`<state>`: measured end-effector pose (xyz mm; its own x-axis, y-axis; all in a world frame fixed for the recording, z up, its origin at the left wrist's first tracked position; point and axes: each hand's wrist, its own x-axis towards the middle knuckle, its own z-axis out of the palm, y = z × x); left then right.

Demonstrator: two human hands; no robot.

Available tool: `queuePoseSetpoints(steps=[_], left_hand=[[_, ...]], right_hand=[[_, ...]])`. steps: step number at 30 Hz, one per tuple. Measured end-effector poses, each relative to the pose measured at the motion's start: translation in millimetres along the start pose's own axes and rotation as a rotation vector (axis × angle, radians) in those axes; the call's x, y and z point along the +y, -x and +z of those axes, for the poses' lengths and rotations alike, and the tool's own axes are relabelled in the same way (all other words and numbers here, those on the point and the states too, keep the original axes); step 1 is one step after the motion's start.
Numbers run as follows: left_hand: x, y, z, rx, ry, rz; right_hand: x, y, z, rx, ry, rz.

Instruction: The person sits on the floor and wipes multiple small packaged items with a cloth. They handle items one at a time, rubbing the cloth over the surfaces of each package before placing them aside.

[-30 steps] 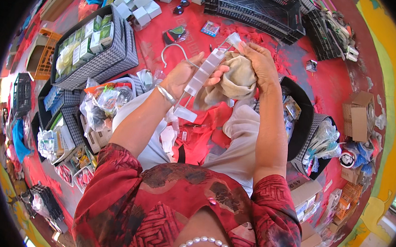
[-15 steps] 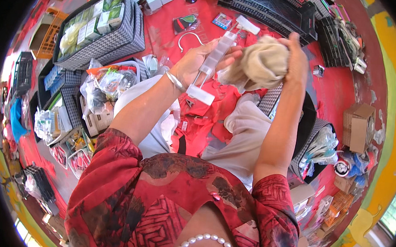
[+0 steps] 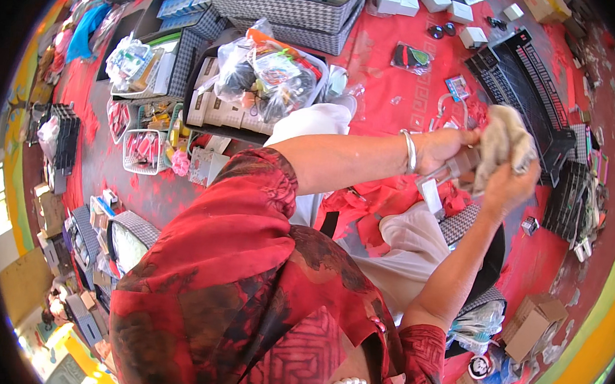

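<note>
My left hand point(image 3: 440, 148), with a silver bangle at its wrist, holds a long clear plastic piece point(image 3: 460, 164) with a white end block point(image 3: 431, 194). I cannot tell what kind of thing it is. My right hand point(image 3: 511, 186) grips a crumpled beige cloth point(image 3: 503, 145). The cloth hangs over the upper part of the plastic piece and touches it, hiding that end and some left fingertips. Both hands meet above the red floor, to the right of my knees.
A patterned bin point(image 3: 284, 12) with boxes stands at the far left, near a bin of bagged goods point(image 3: 272, 79). Black crates point(image 3: 524, 100) lie at the far right. White boxes point(image 3: 399, 0), sunglasses point(image 3: 441, 31) and a cardboard box point(image 3: 533, 325) sit on the red floor.
The view has turned, shifting the scene. My hands have come together: the beige cloth, earlier held apart by my right hand, now lies against the clear plastic piece.
</note>
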<state>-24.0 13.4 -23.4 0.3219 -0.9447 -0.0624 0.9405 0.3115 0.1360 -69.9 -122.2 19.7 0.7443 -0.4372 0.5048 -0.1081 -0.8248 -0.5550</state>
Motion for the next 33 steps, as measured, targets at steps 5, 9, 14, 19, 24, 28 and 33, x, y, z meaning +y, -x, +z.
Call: queuePoseSetpoints(steps=[5, 9, 14, 19, 24, 28, 33], left_hand=[[10, 0, 7, 0.230, -0.183, 0.273], [55, 22, 20, 0.433, -0.315, 0.648], [101, 67, 46, 0.479, -0.213, 1.086], [145, 156, 28, 0.567, -0.304, 1.360], [164, 287, -57, 0.986, -0.128, 1.484], [151, 354, -134, 0.751, 0.028, 1.415], [166, 344, -189, 0.945, 0.147, 1.527]], right_hand=[[65, -11, -33, -0.027, -0.491, 0.438], [68, -19, -72, 0.128, -0.591, 0.571], [34, -32, -100, 0.174, -0.644, 0.496], [-9, -15, -116, 0.150, -0.678, 0.431], [-36, 37, -111, 0.063, -0.669, 0.448], [-38, 95, -107, -0.027, -0.605, 0.545], [-21, 168, -116, -0.083, -0.486, 0.722]])
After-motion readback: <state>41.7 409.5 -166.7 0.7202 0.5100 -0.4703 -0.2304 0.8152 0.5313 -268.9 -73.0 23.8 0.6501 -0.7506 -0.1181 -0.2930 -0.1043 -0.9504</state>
